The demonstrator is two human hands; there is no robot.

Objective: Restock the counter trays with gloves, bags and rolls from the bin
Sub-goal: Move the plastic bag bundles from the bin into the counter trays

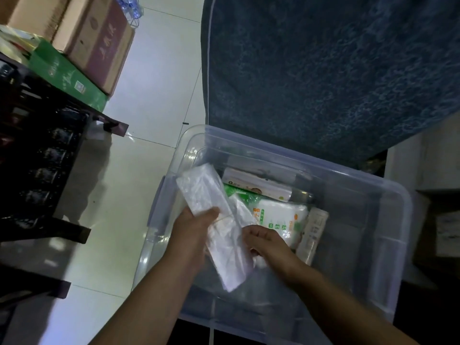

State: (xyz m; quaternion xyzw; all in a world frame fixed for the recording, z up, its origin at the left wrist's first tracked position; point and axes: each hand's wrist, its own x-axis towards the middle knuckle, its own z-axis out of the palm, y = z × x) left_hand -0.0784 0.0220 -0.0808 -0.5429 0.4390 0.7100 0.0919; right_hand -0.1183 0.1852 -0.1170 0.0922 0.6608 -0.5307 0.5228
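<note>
holding a clear pack of bags tilted over the open bin, my left grip is grasping its middle from the left and my right grip is pinching its right edge. under it in the bin lie a green and white pack and a long box. the bin stands on the pale floor.

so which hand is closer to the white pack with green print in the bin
Right. The right hand overlaps the near edge of the white pack; the left hand is further left, gripping the clear packet.
</note>
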